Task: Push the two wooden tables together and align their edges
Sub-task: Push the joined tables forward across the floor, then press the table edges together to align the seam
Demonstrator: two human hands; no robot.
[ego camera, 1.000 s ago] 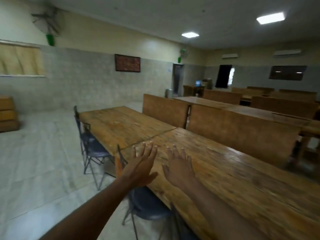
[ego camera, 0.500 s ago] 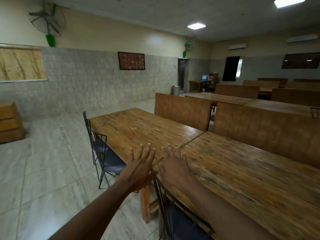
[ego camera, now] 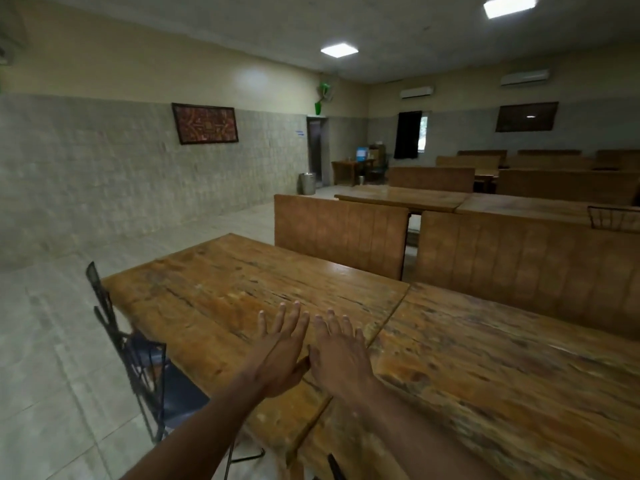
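At the far left a tiled floor (ego camera: pixel 52 375) runs back to the tiled wall, and a metal-framed chair (ego camera: pixel 138 362) with a dark seat stands just beside the near left edge of the left wooden table (ego camera: pixel 221 285). On the wall beyond hangs a framed picture (ego camera: pixel 205 123). Your left hand (ego camera: pixel 281 351) is stretched out flat, palm down, fingers spread and straight, over the near right part of that tabletop; it grips nothing, and you cannot tell whether the palm presses the wood or hangs just above it. Your right hand (ego camera: pixel 341 355) lies just beside it, thumbs nearly touching, equally open and empty, its fingers fanned over the same tabletop next to the seam. That seam runs diagonally from the far middle toward you, where the left table meets the right wooden table (ego camera: pixel 502 362); the two tops sit edge to edge along it, and near you the left table's corner looks slightly offset from the right one. Behind both tables stand two wooden bench backs (ego camera: pixel 346 233), and further right more tables and benches fill the room.
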